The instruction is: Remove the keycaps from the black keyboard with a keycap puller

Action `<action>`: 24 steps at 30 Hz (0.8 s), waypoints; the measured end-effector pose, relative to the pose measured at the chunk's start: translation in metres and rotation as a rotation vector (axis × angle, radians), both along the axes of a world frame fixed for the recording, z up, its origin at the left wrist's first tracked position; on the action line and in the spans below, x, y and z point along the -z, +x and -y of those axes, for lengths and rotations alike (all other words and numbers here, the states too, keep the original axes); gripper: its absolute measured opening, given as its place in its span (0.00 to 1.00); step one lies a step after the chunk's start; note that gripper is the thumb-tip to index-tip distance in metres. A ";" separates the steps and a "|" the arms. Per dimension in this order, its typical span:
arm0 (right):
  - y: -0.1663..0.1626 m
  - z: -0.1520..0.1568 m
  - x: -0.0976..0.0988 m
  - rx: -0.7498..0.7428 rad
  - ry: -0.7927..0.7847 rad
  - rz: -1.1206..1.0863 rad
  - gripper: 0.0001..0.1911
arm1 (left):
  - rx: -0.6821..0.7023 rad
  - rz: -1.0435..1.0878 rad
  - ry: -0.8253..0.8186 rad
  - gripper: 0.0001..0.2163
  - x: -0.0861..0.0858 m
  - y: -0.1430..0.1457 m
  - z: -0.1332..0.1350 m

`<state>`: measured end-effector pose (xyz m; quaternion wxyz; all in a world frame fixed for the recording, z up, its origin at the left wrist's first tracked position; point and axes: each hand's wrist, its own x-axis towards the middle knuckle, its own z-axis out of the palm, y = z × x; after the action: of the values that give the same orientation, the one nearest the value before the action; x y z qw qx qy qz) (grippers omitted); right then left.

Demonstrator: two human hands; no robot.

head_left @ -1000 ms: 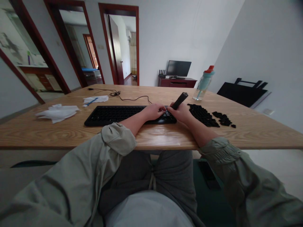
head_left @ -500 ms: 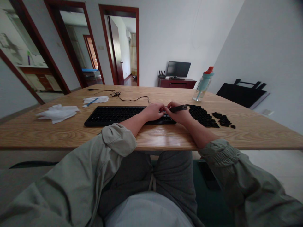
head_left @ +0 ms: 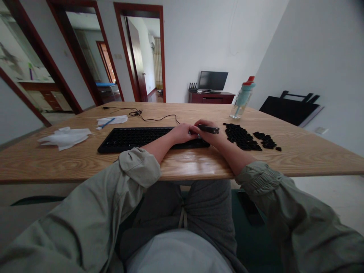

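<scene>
A black keyboard (head_left: 133, 137) lies on the wooden table in front of me, its right end partly covered by my hands. My right hand (head_left: 207, 131) is closed around a slim dark hand tool (head_left: 209, 129), whose end sticks out to the right; its working tip is hidden. Against it, over the keyboard's right part, my left hand (head_left: 183, 132) has its fingers curled; what they grip, if anything, is hidden. Just right of my right hand lies a spread of loose black keycaps (head_left: 240, 137), with a smaller cluster of keycaps (head_left: 265, 140) beside it.
Crumpled white tissue (head_left: 65, 137) lies at the left. Behind it, a thin blue stick (head_left: 107, 123) rests on another tissue (head_left: 118, 120). The cable (head_left: 153, 120) runs loosely behind the keyboard. A clear bottle with a red-topped lid (head_left: 242, 98) stands at the back right.
The view has shifted slightly. Both hands stay together at the keyboard's right end, and the dark tool in my right hand has turned a little, its outer end now pointing slightly lower.
</scene>
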<state>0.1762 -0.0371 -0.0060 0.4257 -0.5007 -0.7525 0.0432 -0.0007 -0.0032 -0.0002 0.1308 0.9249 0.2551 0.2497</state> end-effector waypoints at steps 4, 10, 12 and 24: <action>-0.002 0.004 -0.003 -0.009 -0.019 0.041 0.17 | -0.014 -0.020 -0.013 0.11 0.001 0.000 0.000; 0.000 0.008 -0.007 0.046 -0.072 -0.073 0.18 | -0.043 -0.065 0.068 0.14 0.001 0.003 0.006; 0.001 0.009 -0.008 0.055 -0.173 -0.164 0.18 | -0.025 -0.086 0.074 0.11 0.001 0.005 0.007; 0.031 0.021 -0.022 -0.112 -0.598 -0.154 0.09 | -0.046 -0.106 0.159 0.10 -0.001 0.008 0.012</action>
<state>0.2073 -0.0581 0.0159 0.3121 -0.5568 -0.6984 0.3239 0.0069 -0.0148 0.0011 0.0373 0.9383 0.2620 0.2227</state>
